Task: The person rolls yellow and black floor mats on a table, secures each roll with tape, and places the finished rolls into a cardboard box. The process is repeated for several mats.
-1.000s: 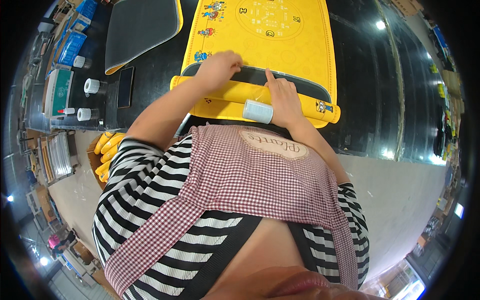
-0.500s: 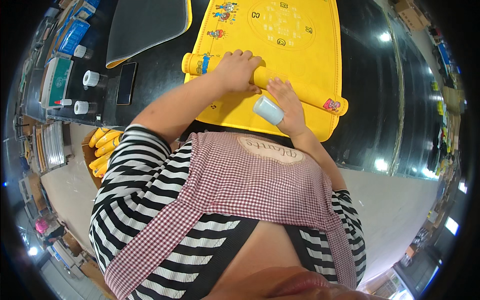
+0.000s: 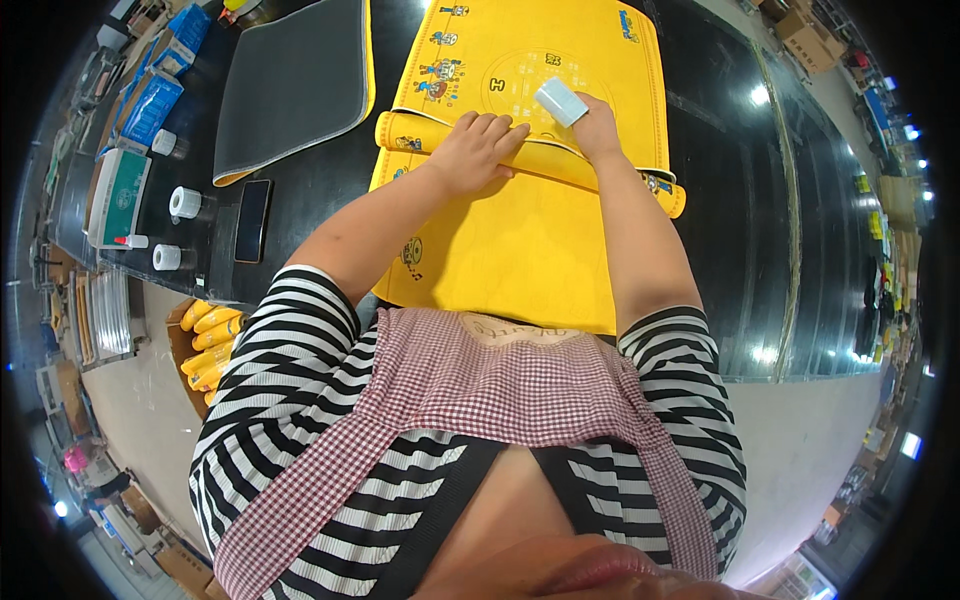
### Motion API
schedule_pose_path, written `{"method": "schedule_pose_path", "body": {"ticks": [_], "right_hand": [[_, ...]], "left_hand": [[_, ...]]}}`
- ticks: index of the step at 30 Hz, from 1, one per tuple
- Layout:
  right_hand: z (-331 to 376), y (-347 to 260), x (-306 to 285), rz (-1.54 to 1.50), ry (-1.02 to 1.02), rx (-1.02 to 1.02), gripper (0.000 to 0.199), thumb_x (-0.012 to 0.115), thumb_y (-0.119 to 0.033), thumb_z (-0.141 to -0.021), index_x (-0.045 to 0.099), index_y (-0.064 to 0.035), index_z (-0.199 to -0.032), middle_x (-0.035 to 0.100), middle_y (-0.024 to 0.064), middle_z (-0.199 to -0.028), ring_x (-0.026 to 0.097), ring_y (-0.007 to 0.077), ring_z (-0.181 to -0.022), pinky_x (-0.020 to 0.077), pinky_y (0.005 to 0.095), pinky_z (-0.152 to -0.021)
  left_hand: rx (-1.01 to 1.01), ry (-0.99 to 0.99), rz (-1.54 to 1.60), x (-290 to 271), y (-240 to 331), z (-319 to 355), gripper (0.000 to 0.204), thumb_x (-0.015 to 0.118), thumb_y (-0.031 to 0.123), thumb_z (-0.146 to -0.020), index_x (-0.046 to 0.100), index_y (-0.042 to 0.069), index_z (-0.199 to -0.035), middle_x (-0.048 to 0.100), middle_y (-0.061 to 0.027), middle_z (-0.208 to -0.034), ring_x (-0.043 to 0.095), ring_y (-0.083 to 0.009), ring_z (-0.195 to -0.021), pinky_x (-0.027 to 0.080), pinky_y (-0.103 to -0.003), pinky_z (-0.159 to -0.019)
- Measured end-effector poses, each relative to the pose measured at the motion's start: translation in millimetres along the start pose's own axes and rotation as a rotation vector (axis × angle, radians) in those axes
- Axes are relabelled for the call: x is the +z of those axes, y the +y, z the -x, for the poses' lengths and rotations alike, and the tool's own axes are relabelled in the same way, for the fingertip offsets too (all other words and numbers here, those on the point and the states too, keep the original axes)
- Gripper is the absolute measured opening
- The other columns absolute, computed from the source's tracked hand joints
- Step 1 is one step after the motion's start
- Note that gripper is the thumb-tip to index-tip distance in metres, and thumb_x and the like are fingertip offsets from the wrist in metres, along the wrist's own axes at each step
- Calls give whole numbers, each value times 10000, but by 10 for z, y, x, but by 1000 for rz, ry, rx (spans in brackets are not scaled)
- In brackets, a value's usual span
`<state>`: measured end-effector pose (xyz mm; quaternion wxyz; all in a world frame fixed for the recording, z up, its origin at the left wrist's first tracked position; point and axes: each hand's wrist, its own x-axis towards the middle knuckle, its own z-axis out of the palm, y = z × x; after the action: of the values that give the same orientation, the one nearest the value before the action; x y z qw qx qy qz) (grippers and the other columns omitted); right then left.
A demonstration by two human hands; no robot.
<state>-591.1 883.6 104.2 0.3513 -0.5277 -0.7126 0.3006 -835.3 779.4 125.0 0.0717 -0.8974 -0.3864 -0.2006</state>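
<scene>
A yellow printed mat (image 3: 600,60) lies on the black table, its near part coiled into a roll (image 3: 560,160) that runs crosswise. More yellow sheet (image 3: 510,250) spreads between the roll and my apron. My left hand (image 3: 475,152) rests over the roll, fingers on its far side and thumb on the near side. Closed around a short, pale blue-white cylinder (image 3: 561,102), my right hand (image 3: 598,130) hovers over the mat just beyond the roll. Most of its fingers are hidden behind the cylinder and the hand itself.
Left of the mat lie a dark sheet with yellow edging (image 3: 292,90) and a phone (image 3: 253,222). Farther left stand white tape rolls (image 3: 184,203), a red-tipped bottle (image 3: 131,241), a green-white box (image 3: 122,198) and blue packs (image 3: 152,105). A carton holds yellow bundles (image 3: 212,340).
My right hand has moved away from me with the cylinder, from the near side of the roll to beyond it. The roll now covers part of the printed circle. My left hand stays on it.
</scene>
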Motion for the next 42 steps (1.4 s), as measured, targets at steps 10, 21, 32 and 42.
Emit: {"method": "schedule_pose_path", "body": {"ticks": [10, 21, 32, 42], "right_hand": [[1805, -483, -106, 187, -84, -609, 420, 731, -163, -905, 678, -59, -1308, 680, 155, -1332, 634, 315, -1277, 469, 437, -1138], [1488, -438, 19, 97, -7, -386, 358, 689, -207, -933, 709, -53, -1255, 723, 160, -1235, 683, 348, -1161, 523, 432, -1037], [-393, -282, -126, -34, -29, -123, 207, 695, -47, -905, 773, -4, -1092, 785, 131, -1005, 728, 171, -948, 553, 301, -846], [484, -401, -90, 396, -230, -437, 458, 755, -143, -880, 682, -105, -1331, 730, 161, -1231, 703, 342, -1114, 535, 404, -1001]], "left_hand": [[-34, -316, 237, -325, 414, 281, 613, 758, 298, -844, 536, 47, -1357, 625, -150, -1141, 619, -360, -1045, 480, -473, -938], [-285, -165, 61, -316, 264, 91, 406, 686, 315, -930, 673, 110, -1280, 589, -152, -1372, 511, -382, -1287, 401, -510, -1071], [-246, -156, -25, 285, -19, -365, 885, 733, 424, -858, 372, -56, -1508, 437, -225, -1521, 361, -392, -1467, 235, -538, -1234], [-341, -497, 86, 232, -611, -1151, 689, 789, 541, -800, 648, 46, -1258, 650, -183, -1266, 618, -386, -1187, 503, -469, -987]]}}
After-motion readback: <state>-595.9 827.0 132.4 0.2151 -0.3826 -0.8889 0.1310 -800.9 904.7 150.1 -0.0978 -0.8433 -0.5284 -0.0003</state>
